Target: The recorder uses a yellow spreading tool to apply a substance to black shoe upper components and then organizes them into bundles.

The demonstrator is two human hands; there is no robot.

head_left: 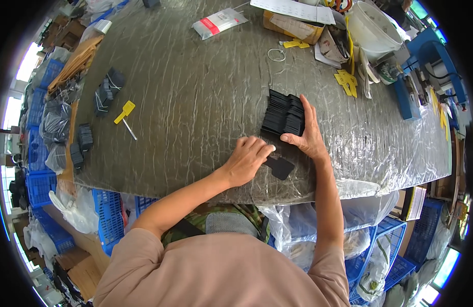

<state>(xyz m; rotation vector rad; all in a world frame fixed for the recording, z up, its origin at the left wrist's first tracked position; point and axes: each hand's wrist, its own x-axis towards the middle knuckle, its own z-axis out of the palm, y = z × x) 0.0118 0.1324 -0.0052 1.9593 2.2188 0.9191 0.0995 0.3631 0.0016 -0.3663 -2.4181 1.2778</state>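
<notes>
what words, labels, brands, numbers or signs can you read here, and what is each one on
Nothing is clear enough to quote.
White sheet, top: rows of faint marks, too small to read.
Pale pack with a red band: marks on the band, too blurred to read.
Black tag by the left hand: no lettering visible.

The black stack (281, 115) looks matt, the table covering (190, 92) creased glossy plastic, the shirt (221, 271) matt cloth.

bright overall | side windows (29, 61) blown out | glare on tabletop (367, 138), right | fisheye-bent edges, black corners
</notes>
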